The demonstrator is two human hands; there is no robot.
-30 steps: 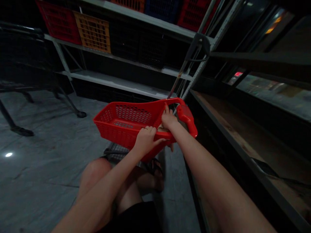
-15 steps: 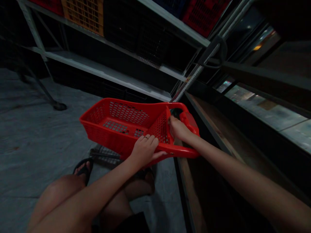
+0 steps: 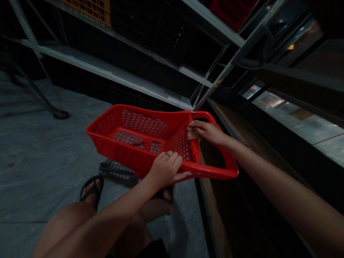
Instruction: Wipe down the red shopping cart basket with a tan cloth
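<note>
A red plastic basket (image 3: 142, 161) with perforated walls stands on a low wheeled frame (image 3: 116, 172), tilted in view. My left hand (image 3: 166, 166) grips its near rim, fingers over the edge and thumb along the outer side. At the handle end, my right hand (image 3: 206, 130) pinches a light brown cloth (image 3: 194, 130) against the top of the perforated end panel (image 3: 180, 141). The basket's handle loop (image 3: 232, 166) passes beneath my right wrist. Nothing lies inside the basket.
White metal shelves (image 3: 115, 77) with a yellow crate (image 3: 94, 9) and a red crate (image 3: 233, 12) stand behind. A wooden-edged ledge (image 3: 215, 215) runs along the right. A dark wheeled leg (image 3: 60, 114) is at the left; my sandalled foot (image 3: 92, 190) is below.
My right hand has risen from inside the handle opening to the top of the end panel, and the cloth now shows. The handle end appears farther right. My left hand keeps its grip.
</note>
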